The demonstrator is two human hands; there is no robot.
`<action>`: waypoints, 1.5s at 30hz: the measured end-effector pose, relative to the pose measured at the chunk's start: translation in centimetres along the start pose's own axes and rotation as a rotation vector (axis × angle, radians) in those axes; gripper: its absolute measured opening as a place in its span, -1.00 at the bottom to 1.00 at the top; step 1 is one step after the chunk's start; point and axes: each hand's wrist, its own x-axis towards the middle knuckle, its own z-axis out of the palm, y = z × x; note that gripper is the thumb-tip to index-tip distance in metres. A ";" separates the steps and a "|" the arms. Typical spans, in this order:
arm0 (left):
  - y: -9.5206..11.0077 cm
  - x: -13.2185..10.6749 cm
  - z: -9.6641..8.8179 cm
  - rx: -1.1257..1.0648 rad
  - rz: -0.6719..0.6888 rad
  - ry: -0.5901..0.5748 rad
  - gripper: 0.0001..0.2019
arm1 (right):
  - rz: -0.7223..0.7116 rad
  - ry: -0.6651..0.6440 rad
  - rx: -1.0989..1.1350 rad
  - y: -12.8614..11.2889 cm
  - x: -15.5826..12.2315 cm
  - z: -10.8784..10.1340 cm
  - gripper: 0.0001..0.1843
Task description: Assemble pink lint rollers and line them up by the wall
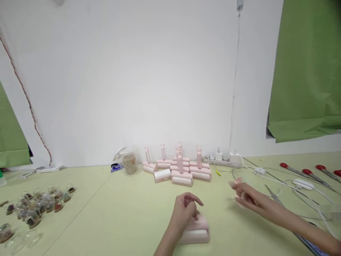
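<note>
My left hand (188,209) is curled around the top of a pink lint roller (197,231) at the table's near edge. Its fingers cover whatever stands above the roller's long body. To the right, my right hand (247,197) is raised over the table, its fingers bent together and slightly blurred. Something small and pale may be at the fingertips, but I cannot make it out. Beyond both hands, several similar pink lint rollers (182,179) are grouped near the wall, most with an upright handle ending in a heart-shaped loop.
Several small glass domes (32,218) cover the left side. A plastic cup (129,164) in a bag stands near the wall. A power strip (222,163), white cables, red-handled tools (315,176) and scissors (275,195) lie on the right.
</note>
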 end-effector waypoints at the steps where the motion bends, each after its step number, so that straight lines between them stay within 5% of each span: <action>1: -0.3 0.2 0.2 -0.016 -0.016 0.020 -0.91 | 0.022 -0.041 0.214 -2.2 0.5 0.1 -0.77; 6: -1.1 0.6 0.3 -0.039 -0.021 0.037 -0.95 | -0.002 -0.050 0.778 -11.8 3.1 2.2 -0.76; 10: -1.3 0.8 0.1 -0.040 -0.026 0.022 -0.94 | -0.061 0.012 0.865 -14.6 4.1 4.4 -0.76; 19: -1.4 0.8 -0.1 -0.027 -0.047 -0.027 -0.93 | -0.125 -0.029 0.733 -13.8 3.9 5.1 -0.79; 29: -1.6 0.9 -0.6 -0.015 -0.056 -0.103 -0.91 | -0.245 -0.195 0.473 -14.8 4.6 2.5 -0.76; 34: -1.4 0.7 -0.9 -0.052 -0.036 -0.158 -0.91 | -0.253 -0.229 0.553 -14.3 4.9 2.9 -0.82; 39: -1.2 0.5 -1.6 -0.164 -0.026 -0.245 -0.54 | -0.225 -0.208 0.575 -13.9 6.1 3.6 -0.79; 45: -1.6 0.1 0.3 -0.268 -0.052 -0.015 -0.30 | -0.128 -0.656 0.715 -14.7 5.9 3.8 -0.53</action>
